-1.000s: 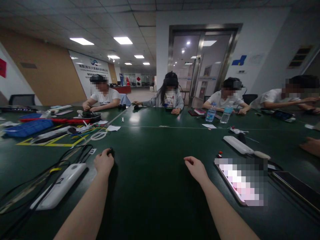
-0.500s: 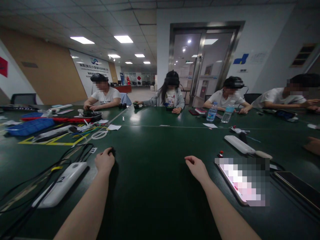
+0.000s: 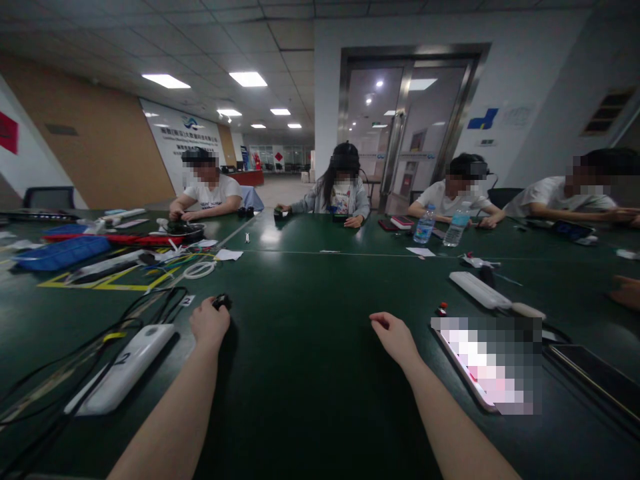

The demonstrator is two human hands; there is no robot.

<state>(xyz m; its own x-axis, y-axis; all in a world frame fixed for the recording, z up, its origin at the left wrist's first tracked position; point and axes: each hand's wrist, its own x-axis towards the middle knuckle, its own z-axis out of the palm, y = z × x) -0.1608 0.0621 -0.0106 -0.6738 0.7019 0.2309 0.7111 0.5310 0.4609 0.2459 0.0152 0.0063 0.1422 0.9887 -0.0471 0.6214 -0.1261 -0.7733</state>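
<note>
My left hand point(image 3: 209, 321) rests on the dark green table point(image 3: 305, 347) with its fingers closed on a small black object point(image 3: 222, 302). Only the top of that object shows past the fingers, so its kind is unclear. Some way to the right, my right hand point(image 3: 393, 335) lies on its side on the tabletop. Its fingers are curled in towards the thumb, and nothing shows in them. Just right of it lies a lit phone point(image 3: 475, 367), its screen blurred out. A white power bank-like case point(image 3: 127, 367) marked 2 lies left of my left forearm.
Black cables point(image 3: 145, 313) run along the left side. Farther left are a blue tray point(image 3: 63, 255) and tangled wires. Two water bottles point(image 3: 456, 227) stand at the right. A white device point(image 3: 477, 290) and a dark phone point(image 3: 597, 377) lie nearer. Several people sit across the table.
The small black object shows more above my left fingers, which have shifted slightly around it. My right hand has stayed in place.
</note>
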